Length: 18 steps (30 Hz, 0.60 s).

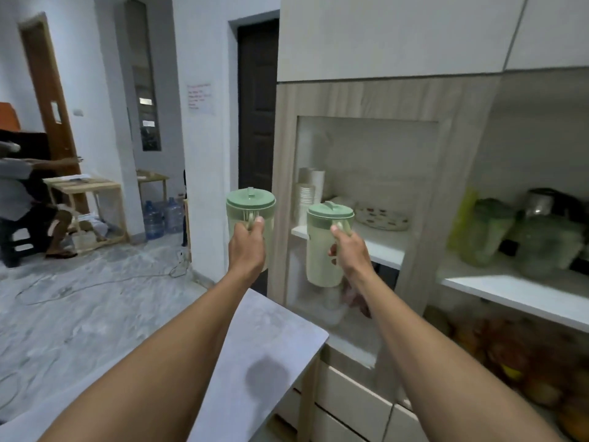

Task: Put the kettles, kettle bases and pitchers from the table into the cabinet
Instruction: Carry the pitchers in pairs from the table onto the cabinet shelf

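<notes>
I hold two pale green pitchers with darker green lids, both upright in the air. My left hand (247, 247) grips the handle of the left pitcher (250, 208), which hangs in front of the cabinet's left edge. My right hand (349, 253) grips the handle of the right pitcher (322, 250), level with the white shelf (387, 250) of the wood-framed cabinet (446, 173). On an open shelf (522, 288) at the right stand a green pitcher (484, 231) and a kettle (548, 237), both blurred.
On the cabinet shelf are stacked white cups (307, 193) and a patterned plate (382, 218). The grey table (255, 339) lies below my arms. Fruit (541, 368) fills the lower right shelf. A person (28, 205) sits at far left near water bottles (162, 215).
</notes>
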Each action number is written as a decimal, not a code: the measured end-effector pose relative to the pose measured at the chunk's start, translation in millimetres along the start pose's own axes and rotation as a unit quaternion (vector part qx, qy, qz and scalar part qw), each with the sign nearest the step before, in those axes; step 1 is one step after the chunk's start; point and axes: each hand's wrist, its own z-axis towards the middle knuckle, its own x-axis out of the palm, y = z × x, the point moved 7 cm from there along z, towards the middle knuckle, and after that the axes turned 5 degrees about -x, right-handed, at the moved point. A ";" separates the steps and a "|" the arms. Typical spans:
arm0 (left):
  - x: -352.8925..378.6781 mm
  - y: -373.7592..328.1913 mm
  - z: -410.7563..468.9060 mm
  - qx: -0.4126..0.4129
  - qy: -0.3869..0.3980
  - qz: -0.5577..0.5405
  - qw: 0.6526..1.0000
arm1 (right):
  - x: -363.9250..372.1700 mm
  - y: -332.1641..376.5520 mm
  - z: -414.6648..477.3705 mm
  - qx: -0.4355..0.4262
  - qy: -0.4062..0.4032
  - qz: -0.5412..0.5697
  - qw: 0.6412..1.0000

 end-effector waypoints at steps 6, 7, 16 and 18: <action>29.9 -30.1 -64.7 0.006 0.052 -0.022 0.998 | -82.4 23.4 -49.3 -0.003 -0.055 0.004 0.998; 37.8 -34.4 -82.4 0.007 0.068 -0.024 0.997 | -101.4 23.7 -61.0 -0.004 -0.067 0.002 0.998; 92.4 -79.6 -204.3 0.019 0.161 -0.063 0.985 | -240.3 42.3 -153.2 0.008 -0.139 -0.045 0.989; 109.8 -90.7 -226.2 0.021 0.182 -0.067 0.981 | -271.3 49.2 -168.6 0.007 -0.156 -0.052 0.986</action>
